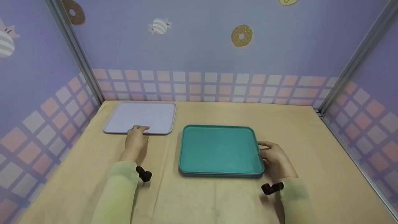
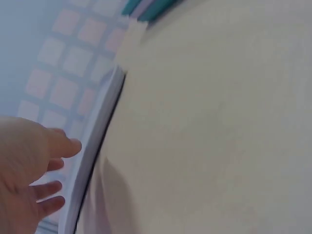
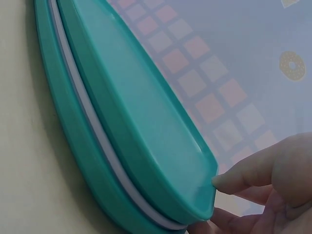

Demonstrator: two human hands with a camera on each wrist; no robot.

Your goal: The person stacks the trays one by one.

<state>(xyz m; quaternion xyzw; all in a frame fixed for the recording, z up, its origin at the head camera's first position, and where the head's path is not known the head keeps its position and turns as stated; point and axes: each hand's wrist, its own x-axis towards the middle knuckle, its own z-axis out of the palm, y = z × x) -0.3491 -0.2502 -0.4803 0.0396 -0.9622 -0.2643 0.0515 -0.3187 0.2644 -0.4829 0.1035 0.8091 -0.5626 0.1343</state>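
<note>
Right hand [image 1: 275, 154] is pinching the top teal tray [image 1: 220, 149] at its right edge, thumb sitting on the rim, other fingers partly hidden below. Tray is lying topmost on a stack [image 1: 220, 175] mid-table, a pale layer [image 3: 106, 146] showing between teal ones. Key relation: stack is extending leftward from that grip, its long axis running left-right, so the right hand is holding a short side. Left hand [image 1: 136, 141] is hovering at the white tray's near edge, fingers spread, thumb apart; can't tell if touching. White tray [image 1: 141, 115] is lying far left, beyond the stack, the left hand being nearer to it.
</note>
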